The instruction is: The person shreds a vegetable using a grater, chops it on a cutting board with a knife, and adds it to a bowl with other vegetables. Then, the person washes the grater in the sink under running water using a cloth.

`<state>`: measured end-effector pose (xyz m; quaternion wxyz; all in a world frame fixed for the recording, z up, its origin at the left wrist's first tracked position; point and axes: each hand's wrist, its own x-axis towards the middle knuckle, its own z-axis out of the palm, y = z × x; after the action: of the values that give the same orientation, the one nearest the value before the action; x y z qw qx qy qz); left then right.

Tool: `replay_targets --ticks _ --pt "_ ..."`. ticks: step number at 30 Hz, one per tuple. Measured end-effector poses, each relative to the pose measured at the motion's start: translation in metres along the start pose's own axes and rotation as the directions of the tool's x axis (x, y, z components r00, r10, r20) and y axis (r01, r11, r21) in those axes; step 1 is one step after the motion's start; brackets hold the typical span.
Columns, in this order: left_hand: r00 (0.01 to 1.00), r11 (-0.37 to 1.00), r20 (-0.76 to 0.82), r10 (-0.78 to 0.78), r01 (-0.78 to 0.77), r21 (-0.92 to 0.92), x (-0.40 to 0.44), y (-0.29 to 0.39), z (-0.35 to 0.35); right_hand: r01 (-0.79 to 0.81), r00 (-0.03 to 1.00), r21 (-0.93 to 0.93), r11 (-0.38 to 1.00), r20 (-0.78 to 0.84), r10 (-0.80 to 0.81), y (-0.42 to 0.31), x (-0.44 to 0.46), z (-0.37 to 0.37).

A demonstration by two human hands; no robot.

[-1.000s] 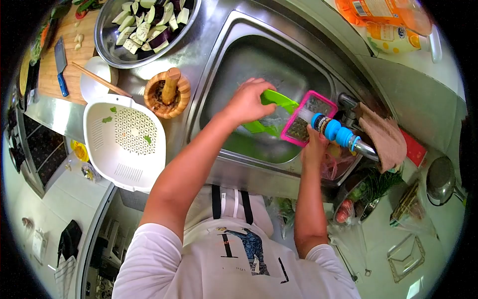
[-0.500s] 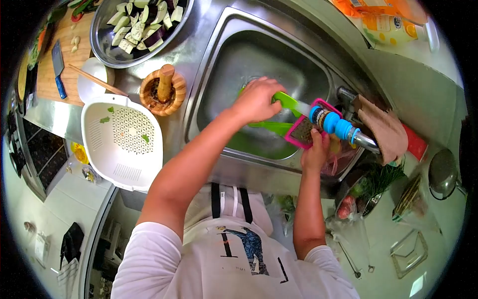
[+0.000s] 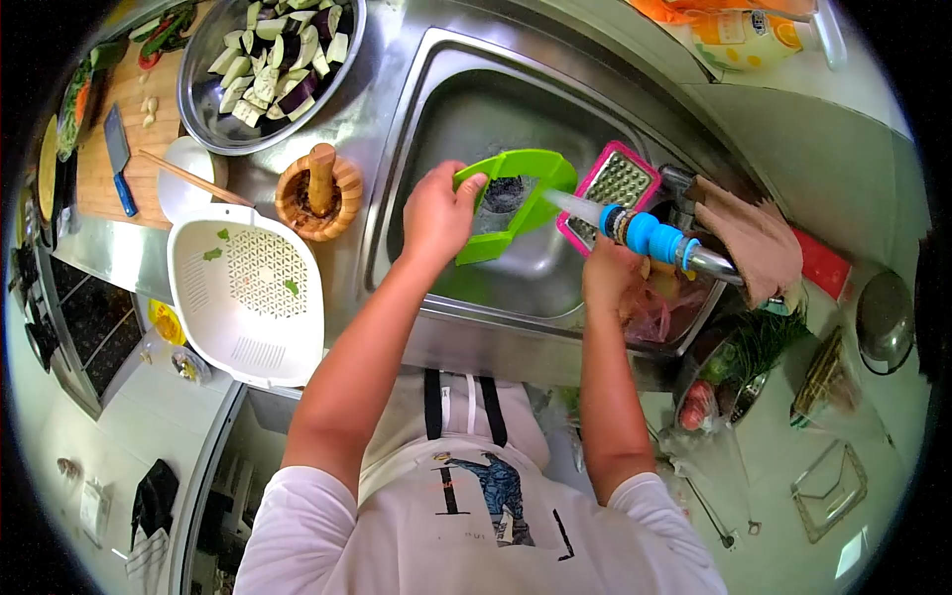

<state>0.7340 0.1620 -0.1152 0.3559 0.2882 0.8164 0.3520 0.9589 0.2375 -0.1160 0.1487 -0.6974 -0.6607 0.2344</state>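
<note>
My left hand (image 3: 436,213) grips the left side of a green plastic frame (image 3: 516,164) with an opening through its middle, tilted above the sink basin (image 3: 540,283). In my right hand (image 3: 610,273) is a grater (image 3: 617,186) with a pink rim and a metal face of raised holes; most of these fingers are hidden behind the grater and the tap. Between the hands, water streams from the blue nozzle (image 3: 650,238) of the tap onto the green frame's right side.
A white colander (image 3: 248,347), a wooden mortar with pestle (image 3: 320,183) and a metal bowl of cut eggplant (image 3: 223,129) stand left of the sink. A knife (image 3: 118,149) lies on the cutting board (image 3: 149,188). A brown cloth (image 3: 749,233) hangs by the tap.
My left hand has moved left and turned the green frame, so its opening now shows. The grater has moved up slightly and its holed metal face is now visible.
</note>
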Motion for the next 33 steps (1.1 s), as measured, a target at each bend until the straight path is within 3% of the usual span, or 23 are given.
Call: replay_targets --ticks 3,5,6,9,12,14,15,17,19,21,22,23,25,26,29,30,31,33 --pt "0.996 0.996 -0.047 -0.075 0.073 -0.051 0.001 -0.007 0.007 0.15 0.989 0.024 0.988 -0.014 -0.149 0.013 -0.005 0.027" --pt "0.995 0.995 -0.064 -0.074 0.069 -0.066 0.0 -0.011 0.011 -0.098 0.993 0.459 0.883 0.1 0.058 -0.002 -0.009 0.042" --pt "0.988 0.987 -0.082 -0.131 0.122 -0.106 -0.002 -0.011 0.011 -0.1 0.993 0.459 0.883 0.097 0.062 0.002 -0.008 0.045" --pt "0.976 0.979 -0.129 -0.174 0.157 -0.131 -0.002 -0.016 0.008 -0.214 0.948 0.209 0.954 0.281 0.151 0.006 -0.005 0.048" --pt "0.983 0.983 -0.098 -0.153 0.142 -0.116 -0.008 -0.022 0.007 -0.154 0.954 0.148 0.977 0.278 0.108 -0.001 -0.004 0.045" --pt "0.987 0.98 -0.097 -0.129 0.112 -0.163 -0.014 -0.029 0.012 0.14 0.982 0.364 0.921 0.069 -0.177 -0.008 -0.002 0.045" --pt "0.989 0.973 -0.102 -0.105 0.081 -0.215 -0.016 -0.031 0.014 0.137 0.984 0.359 0.923 0.059 -0.169 -0.001 0.002 0.047" --pt "0.991 0.97 -0.08 -0.109 0.088 -0.228 -0.017 -0.03 0.014 0.283 0.954 -0.028 0.959 0.109 -0.278 0.016 0.016 0.054" --pt "0.988 0.978 -0.092 -0.126 0.108 -0.178 -0.018 -0.035 0.012 0.264 0.95 0.009 0.965 0.17 -0.261 0.012 0.021 0.052" --pt "0.988 0.983 -0.089 -0.124 0.11 -0.146 -0.018 -0.04 0.01 0.4 0.896 0.025 0.916 0.202 -0.396 0.008 0.013 0.056" --pt "0.99 0.984 -0.073 -0.12 0.109 -0.14 -0.019 -0.04 0.008 0.556 0.804 -0.167 0.815 0.356 -0.476 -0.011 0.015 0.037" --pt "0.992 0.985 -0.058 -0.11 0.102 -0.138 -0.019 -0.038 0.007 0.55 0.808 -0.168 0.818 0.355 -0.47 -0.007 0.013 0.038" --pt "0.991 0.987 -0.057 -0.12 0.113 -0.11 -0.018 -0.04 0.009 0.283 0.923 -0.068 0.957 0.292 -0.252 -0.018 0.018 0.037" --pt "0.989 0.988 -0.061 -0.134 0.128 -0.082 -0.015 -0.04 0.011 0.258 0.921 -0.134 0.957 0.332 -0.202 -0.022 0.02 0.033" --pt "0.991 0.985 -0.085 -0.108 0.095 -0.145 -0.019 -0.032 0.007 0.276 0.939 -0.028 0.961 0.223 -0.263 -0.011 0.027 0.042" --pt "0.991 0.985 -0.081 -0.109 0.097 -0.14 -0.021 -0.038 0.007 0.194 0.928 0.153 0.969 0.291 -0.232 -0.013 0.027 0.041" --pt "0.991 0.99 -0.078 -0.104 0.096 -0.101 -0.017 -0.046 0.008 0.196 0.929 0.158 0.968 0.288 -0.235 -0.013 0.03 0.042" --pt "0.992 0.993 -0.073 -0.104 0.1 -0.059 -0.018 -0.049 0.004 0.437 0.878 -0.104 0.894 0.266 -0.398 -0.008 0.031 0.043"
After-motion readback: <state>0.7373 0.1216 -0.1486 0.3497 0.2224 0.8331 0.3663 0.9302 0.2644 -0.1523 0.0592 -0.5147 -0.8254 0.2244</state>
